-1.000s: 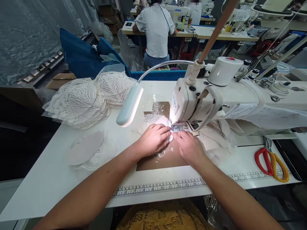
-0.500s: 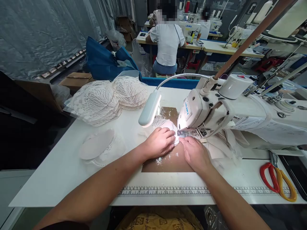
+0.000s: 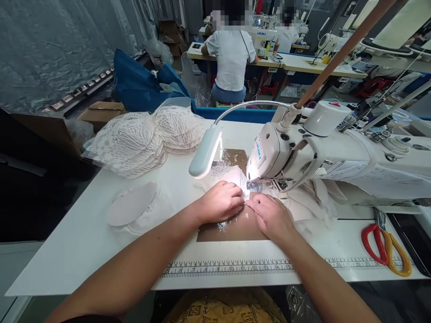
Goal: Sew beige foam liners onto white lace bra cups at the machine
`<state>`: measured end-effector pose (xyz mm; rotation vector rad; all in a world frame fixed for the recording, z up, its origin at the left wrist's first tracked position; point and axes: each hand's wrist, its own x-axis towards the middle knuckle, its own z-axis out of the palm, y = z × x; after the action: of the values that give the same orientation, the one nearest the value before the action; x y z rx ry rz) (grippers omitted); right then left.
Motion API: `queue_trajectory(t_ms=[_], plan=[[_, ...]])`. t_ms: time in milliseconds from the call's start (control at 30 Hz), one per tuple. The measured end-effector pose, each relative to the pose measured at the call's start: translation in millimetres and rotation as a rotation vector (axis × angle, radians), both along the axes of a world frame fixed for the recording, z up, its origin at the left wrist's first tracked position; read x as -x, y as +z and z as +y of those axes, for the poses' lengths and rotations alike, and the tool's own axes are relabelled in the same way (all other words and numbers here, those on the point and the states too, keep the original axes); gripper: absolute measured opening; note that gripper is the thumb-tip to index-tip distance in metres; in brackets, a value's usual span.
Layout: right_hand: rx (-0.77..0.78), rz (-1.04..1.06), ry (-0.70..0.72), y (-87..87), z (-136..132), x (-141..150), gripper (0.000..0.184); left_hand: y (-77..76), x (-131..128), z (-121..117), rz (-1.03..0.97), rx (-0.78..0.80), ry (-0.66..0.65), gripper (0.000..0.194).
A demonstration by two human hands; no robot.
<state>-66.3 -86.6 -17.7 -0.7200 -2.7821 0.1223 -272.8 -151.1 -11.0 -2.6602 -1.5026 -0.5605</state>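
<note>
A white lace bra cup (image 3: 238,176) lies beneath the needle area of the white sewing machine (image 3: 267,150), lit by a lamp. My left hand (image 3: 221,202) rests at the cup's near left side, fingers curled and gripping its edge. Close by, my right hand (image 3: 274,215) pinches the near edge of the same lace just in front of the presser foot. The fingertips of both hands almost meet. Both hands are over a brown shiny sheet (image 3: 232,233) on the table. Part of the cup is hidden by my left hand and the machine head.
Stacked lace cups (image 3: 131,141) sit at the back left, with a pale oval pad (image 3: 133,204) on lace nearer me. Scissors (image 3: 385,246) lie at the right by a printed ruler (image 3: 232,269). A lamp (image 3: 205,152) hangs left of the machine. A co-worker (image 3: 230,58) sits beyond.
My left fingers have curled in from lying flatter on the cup. My right fingertips have drawn slightly toward me and left, away from the presser foot. The view has shifted a little.
</note>
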Motion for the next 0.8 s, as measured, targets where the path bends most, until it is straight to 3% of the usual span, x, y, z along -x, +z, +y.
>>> queue_trajectory(t_ms=[533,800], plan=[[0.003,0.078,0.028,-2.6,0.7,-2.5,0.036,1.0,1.0,1.8,0.018,0.013,-0.069,0.026],[-0.056,-0.003,-0.005,-3.9,0.6,-2.2,0.037,-0.7,1.3,2.0,0.019,0.050,-0.092,0.025]])
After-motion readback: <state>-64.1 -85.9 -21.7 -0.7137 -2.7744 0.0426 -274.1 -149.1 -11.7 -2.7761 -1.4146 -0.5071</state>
